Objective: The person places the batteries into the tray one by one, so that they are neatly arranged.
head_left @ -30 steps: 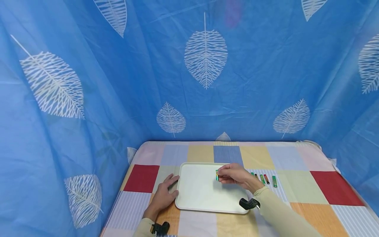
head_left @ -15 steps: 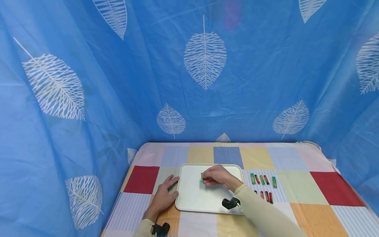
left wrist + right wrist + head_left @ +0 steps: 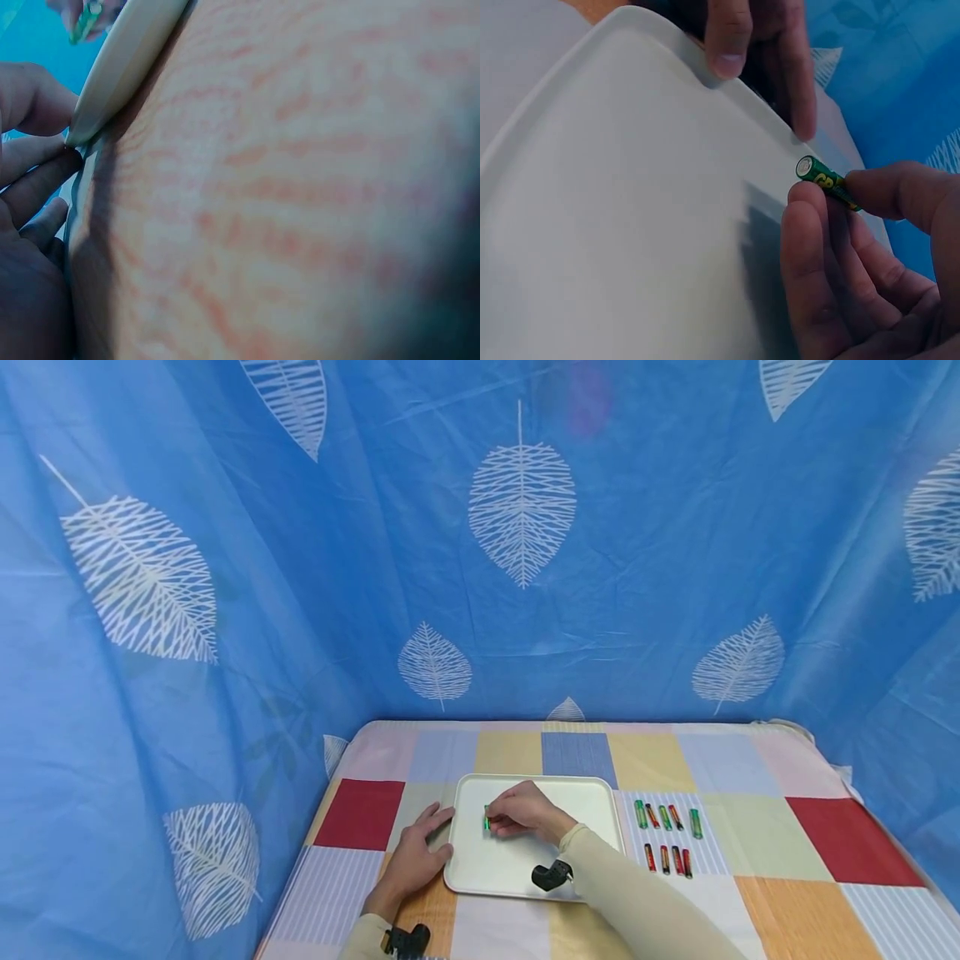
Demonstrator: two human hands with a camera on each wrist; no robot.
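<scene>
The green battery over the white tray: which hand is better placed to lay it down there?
Right, most likely: the right hand pinches the green battery above the white tray, while the left hand holds no battery and touches the tray's left side.

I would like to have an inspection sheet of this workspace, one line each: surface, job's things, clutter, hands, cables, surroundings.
Surface: patchwork tablecloth, with a pale tray on it.
Job's things: one held green battery above the tray; three loose green batteries and six red batteries lie in two rows on the cloth, right of the tray.
Clutter: nothing seen.
Hands: right hand pinches the held green battery; left hand touches the tray's left rim; a black device on each wrist.
Cables: nothing seen.
Surroundings: blue curtain with white leaf prints.
</scene>
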